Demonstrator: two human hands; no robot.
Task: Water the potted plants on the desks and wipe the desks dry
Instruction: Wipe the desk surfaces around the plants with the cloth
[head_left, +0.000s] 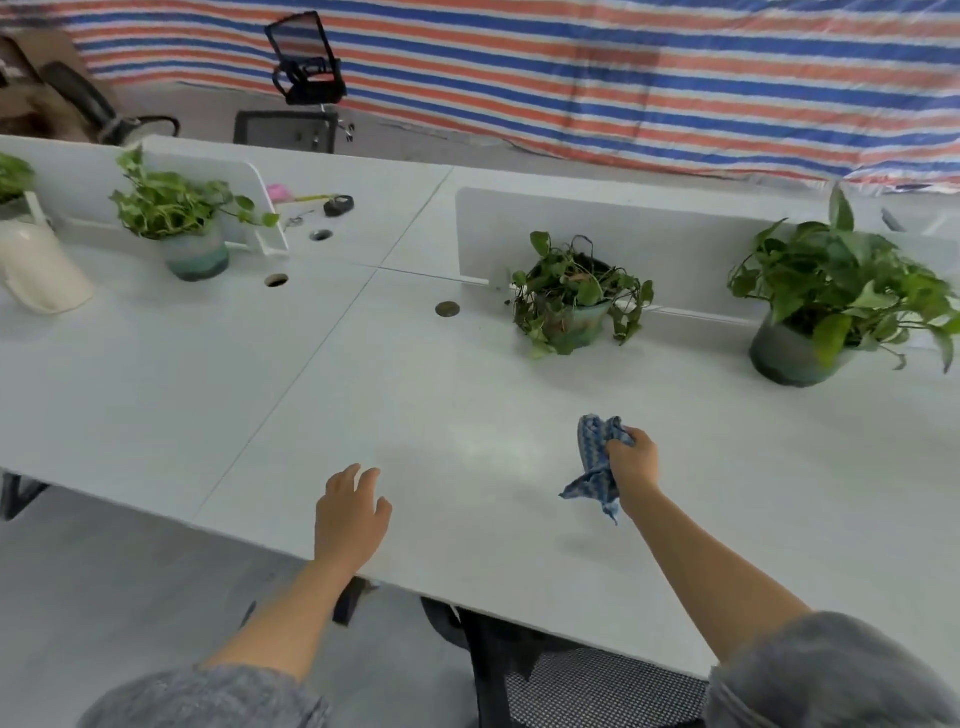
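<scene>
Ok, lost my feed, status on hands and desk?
Right hand shut on blue cloth, above desk. Left hand open, empty. Watering can parked far left. Nothing in the way.

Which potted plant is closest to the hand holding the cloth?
The middle plant, with drooping leaves, in front of the right-hand divider. It sits directly beyond the right hand; the others stand at far left and far right.
</scene>
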